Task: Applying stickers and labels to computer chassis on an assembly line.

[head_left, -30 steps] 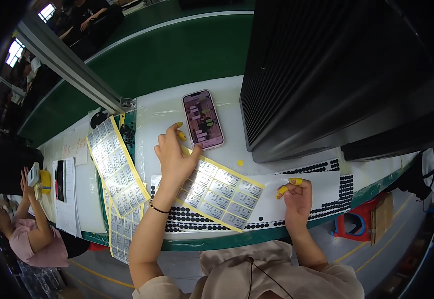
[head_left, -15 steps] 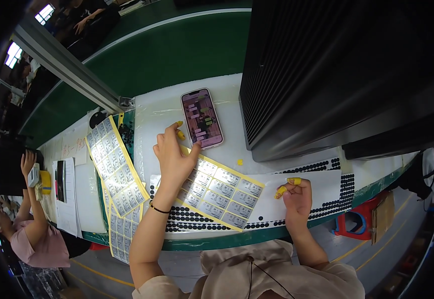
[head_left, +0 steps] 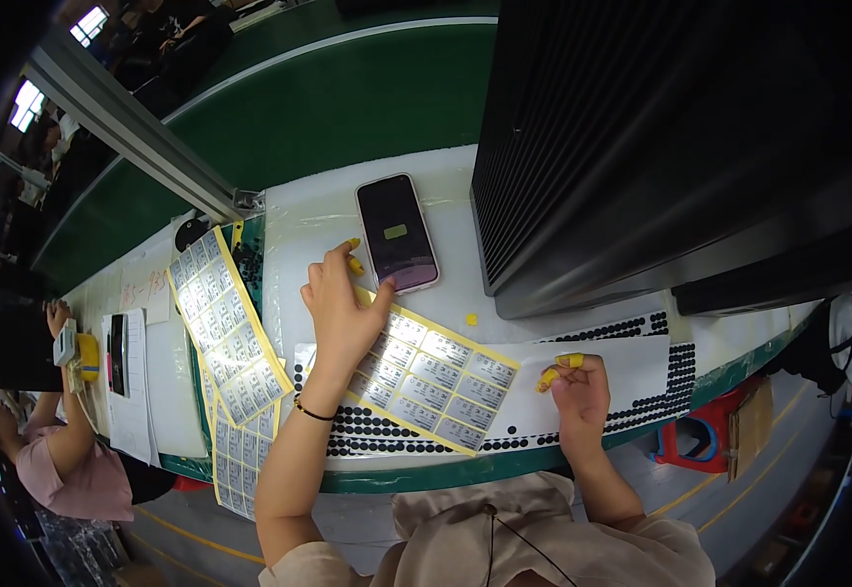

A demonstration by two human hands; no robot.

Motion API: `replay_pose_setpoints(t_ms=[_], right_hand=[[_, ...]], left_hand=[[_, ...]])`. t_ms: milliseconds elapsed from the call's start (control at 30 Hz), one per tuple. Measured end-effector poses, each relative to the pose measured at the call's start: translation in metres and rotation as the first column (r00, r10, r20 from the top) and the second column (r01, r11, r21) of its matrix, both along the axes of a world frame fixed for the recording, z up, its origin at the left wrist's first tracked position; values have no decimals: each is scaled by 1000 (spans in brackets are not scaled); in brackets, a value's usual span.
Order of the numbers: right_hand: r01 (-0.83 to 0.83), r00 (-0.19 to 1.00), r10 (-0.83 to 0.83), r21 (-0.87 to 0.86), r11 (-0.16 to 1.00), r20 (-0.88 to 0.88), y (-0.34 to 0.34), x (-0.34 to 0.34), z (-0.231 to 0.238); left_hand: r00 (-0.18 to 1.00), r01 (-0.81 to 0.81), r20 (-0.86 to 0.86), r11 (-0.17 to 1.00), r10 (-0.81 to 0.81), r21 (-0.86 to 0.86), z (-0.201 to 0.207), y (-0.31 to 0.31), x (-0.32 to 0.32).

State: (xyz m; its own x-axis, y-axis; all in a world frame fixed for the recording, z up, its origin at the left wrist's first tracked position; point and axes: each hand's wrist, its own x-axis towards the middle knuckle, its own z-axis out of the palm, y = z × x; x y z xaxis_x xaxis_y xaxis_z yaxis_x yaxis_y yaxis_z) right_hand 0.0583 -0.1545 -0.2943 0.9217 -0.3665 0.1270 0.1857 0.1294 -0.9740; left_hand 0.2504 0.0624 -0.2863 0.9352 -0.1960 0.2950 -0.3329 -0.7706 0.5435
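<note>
Head view: I see the left hand (head_left: 341, 311) open, thumb at the phone (head_left: 397, 233); right hand (head_left: 582, 396) half-curled, grip unclear; labels still fill the label sheet's (head_left: 433, 382) visible part.

The person wears a short-sleeved beige top (head_left: 631, 560) with a dark drawstring (head_left: 492, 543) (2 thin strands). The left hand (head_left: 340, 305) and right hand (head_left: 584, 393) each bear 2 yellow finger covers (head_left: 355, 265); a dark bracelet (head_left: 316, 415) circles the left wrist (head_left: 324, 383).

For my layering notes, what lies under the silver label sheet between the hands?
Rows of black dots show along the near edge of the label sheet, and a white sheet extends past its right edge. What lies beneath its middle is covered.
</note>
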Motion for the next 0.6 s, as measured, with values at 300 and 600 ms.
replay_pose_setpoints(t_ms=[300, 600], right_hand=[[15, 1000, -16, -24, 1000, -25, 0, -1, -2], [-13, 1000, 12, -54, 998, -24, 0, -1, -2]], left_hand=[[1000, 3, 13, 1000, -3, -2, -1, -1, 0], [1000, 5, 19, 1000, -5, 3, -1, 0, 0]])
